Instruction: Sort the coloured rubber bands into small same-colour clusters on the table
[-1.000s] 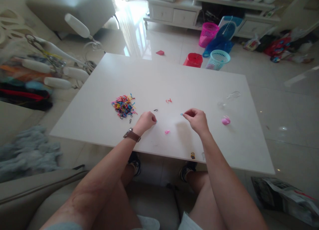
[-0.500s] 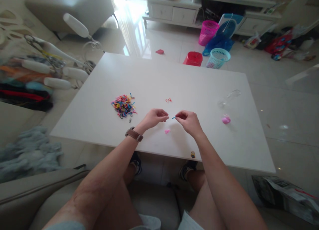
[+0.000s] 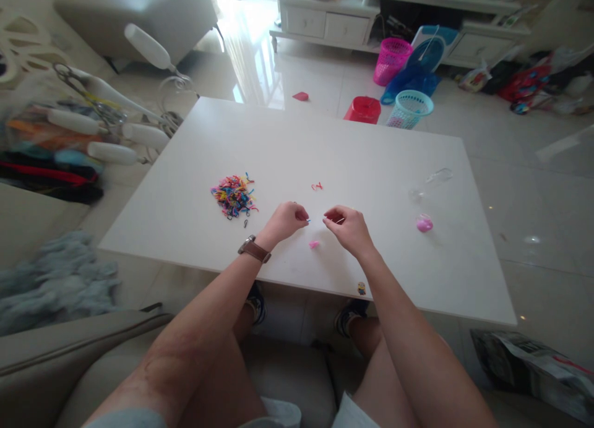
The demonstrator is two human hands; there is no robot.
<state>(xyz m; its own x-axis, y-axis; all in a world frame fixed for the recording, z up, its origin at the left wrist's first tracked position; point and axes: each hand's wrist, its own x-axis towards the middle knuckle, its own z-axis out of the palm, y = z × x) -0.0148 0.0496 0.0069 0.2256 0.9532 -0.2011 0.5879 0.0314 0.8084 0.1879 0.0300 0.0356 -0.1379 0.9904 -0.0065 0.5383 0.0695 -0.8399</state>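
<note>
Over the middle of a white table (image 3: 278, 137), my left hand (image 3: 285, 222) pinches a small blue strip (image 3: 308, 220) that pokes out past the fingertips. A hand's width to the right, my right hand (image 3: 349, 227) is closed in a pinch, with a thin whitish bit showing at its fingers; its kind is too small to make out. On the tabletop between and below the hands lies a small pink piece (image 3: 314, 245). Beyond them sit a few red pieces (image 3: 317, 186). To the left is a heap of small multicoloured strap-like pieces (image 3: 233, 196), with a dark clip (image 3: 245, 224) beside it.
At the table's right are a pink round object (image 3: 424, 223) and a clear plastic item (image 3: 439, 176). A tiny yellow-and-blue figure (image 3: 361, 288) lies by the near edge. Past the far edge stand a red bin (image 3: 364, 109) and a light-blue basket (image 3: 409, 109) on the floor.
The blue strip, earlier at my right fingertips, now shows at my left fingertips. My hands have drawn slightly apart, and the view has shifted a little.
</note>
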